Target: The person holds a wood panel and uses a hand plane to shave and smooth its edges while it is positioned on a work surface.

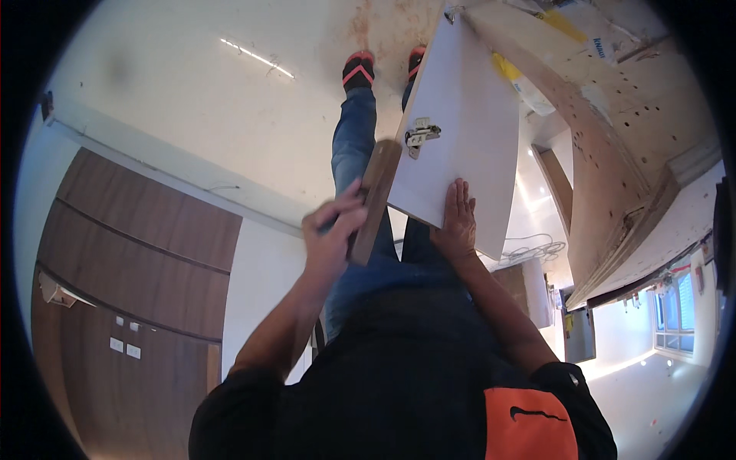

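Note:
My left hand [334, 227] is closed round a dark grip on the back of a long brown wooden block [376, 201]. The block stands tilted along the left edge of a white cabinet door panel [475, 146]; whether its face touches that edge I cannot tell. Flat on the panel's lower part lies my right hand [458, 222], fingers stretched out and pointing away from me. A metal hinge [421, 136] is fixed near the panel's left edge, just beyond the block. Another hinge [451, 14] shows at the panel's far end.
At the right stands a large wooden cabinet part [590, 153] with rows of holes. Yellow-and-white sacking [521, 83] lies beside the panel. Coiled cable [540, 249] rests on the floor near a box-like piece [529, 291]. Brown wall panelling [146, 238] with switches fills the left.

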Action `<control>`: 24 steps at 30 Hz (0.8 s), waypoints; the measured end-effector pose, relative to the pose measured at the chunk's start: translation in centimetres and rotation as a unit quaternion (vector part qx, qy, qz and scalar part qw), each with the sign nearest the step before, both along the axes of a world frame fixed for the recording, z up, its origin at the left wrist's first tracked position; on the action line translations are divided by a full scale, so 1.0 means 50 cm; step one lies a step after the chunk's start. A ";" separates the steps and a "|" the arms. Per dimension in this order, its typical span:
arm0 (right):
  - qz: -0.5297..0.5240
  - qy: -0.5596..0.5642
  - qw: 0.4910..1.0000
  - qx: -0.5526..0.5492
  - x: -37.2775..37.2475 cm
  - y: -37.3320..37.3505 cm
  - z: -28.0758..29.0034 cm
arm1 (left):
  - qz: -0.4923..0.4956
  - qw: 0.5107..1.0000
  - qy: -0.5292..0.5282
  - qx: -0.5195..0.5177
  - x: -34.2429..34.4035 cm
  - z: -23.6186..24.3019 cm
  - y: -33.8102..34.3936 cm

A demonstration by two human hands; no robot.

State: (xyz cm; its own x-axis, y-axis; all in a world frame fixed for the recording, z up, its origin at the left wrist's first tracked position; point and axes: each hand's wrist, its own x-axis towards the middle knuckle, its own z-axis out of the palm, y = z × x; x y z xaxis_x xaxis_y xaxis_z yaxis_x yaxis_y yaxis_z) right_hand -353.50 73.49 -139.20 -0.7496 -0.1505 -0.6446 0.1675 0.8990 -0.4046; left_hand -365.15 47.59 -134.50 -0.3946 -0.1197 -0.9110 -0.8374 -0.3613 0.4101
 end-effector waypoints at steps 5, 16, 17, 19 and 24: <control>0.025 -0.005 1.000 -0.012 0.002 -0.025 -0.004 | 0.004 0.998 -0.066 -0.015 -0.137 -0.335 0.070; 0.009 -0.014 1.000 -0.008 -0.007 -0.005 0.011 | -0.058 0.998 0.013 -0.024 0.007 0.006 -0.008; 0.007 0.005 1.000 -0.020 -0.017 -0.019 0.010 | -0.004 0.997 -0.070 -0.026 -0.023 -0.076 0.011; 0.013 0.000 1.000 -0.014 0.011 -0.032 0.009 | -0.016 0.998 -0.067 -0.014 -0.099 -0.267 0.046; 0.019 -0.039 0.999 0.001 0.016 -0.012 0.019 | 0.025 0.998 -0.047 0.021 -0.042 -0.160 0.047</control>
State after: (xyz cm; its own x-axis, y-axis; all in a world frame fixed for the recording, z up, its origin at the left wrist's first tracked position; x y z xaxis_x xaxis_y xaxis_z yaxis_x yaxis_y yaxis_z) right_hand -352.72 72.87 -138.27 -0.6908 -0.1769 -0.7011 0.1635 0.9063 -0.3898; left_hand -367.26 49.92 -142.51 -0.3019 -0.0973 -0.9483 -0.8518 -0.4192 0.3142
